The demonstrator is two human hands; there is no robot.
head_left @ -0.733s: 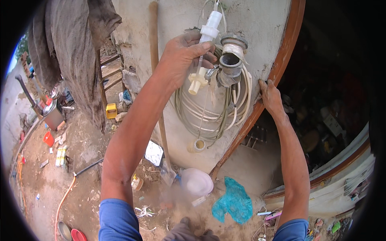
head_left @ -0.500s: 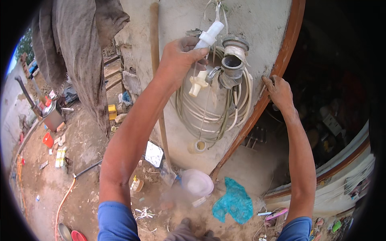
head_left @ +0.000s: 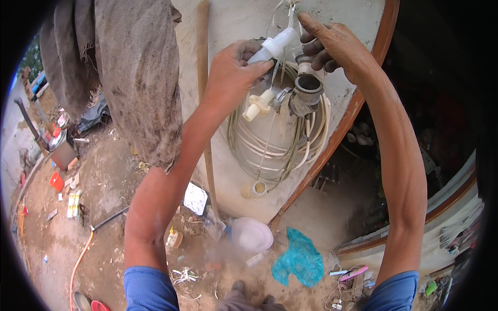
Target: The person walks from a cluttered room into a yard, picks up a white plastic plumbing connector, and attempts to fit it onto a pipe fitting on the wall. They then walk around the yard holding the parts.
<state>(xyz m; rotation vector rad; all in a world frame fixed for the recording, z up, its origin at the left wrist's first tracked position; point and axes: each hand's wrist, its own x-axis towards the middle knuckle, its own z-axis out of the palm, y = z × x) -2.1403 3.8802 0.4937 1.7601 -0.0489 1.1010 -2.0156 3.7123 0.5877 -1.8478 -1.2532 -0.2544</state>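
Note:
My left hand (head_left: 239, 65) grips a white plastic pipe fitting (head_left: 273, 46) with a collar round its middle, tilted up to the right. My right hand (head_left: 332, 44) is raised close to the fitting's upper end, its fingers apart with nothing seen in them. White strips (head_left: 291, 15) hang from the wall just above. A cream plastic fitting (head_left: 258, 105) dangles below my left hand. Beside it hang grey metal pipe couplings (head_left: 307, 85), partly behind my right fingers, and coils of pale hose (head_left: 275, 150).
A brown cloth (head_left: 140, 78) hangs at the left, over part of my left forearm. A wooden pole (head_left: 203, 62) leans on the wall by a brown door frame (head_left: 358, 111). Below lie a pale basin (head_left: 251, 236) and a teal plastic bag (head_left: 298, 259).
My right hand has left the door frame and come up and left to the white fitting. The fitting is tilted further right. The hanging cloth appears further right and nearer my left arm.

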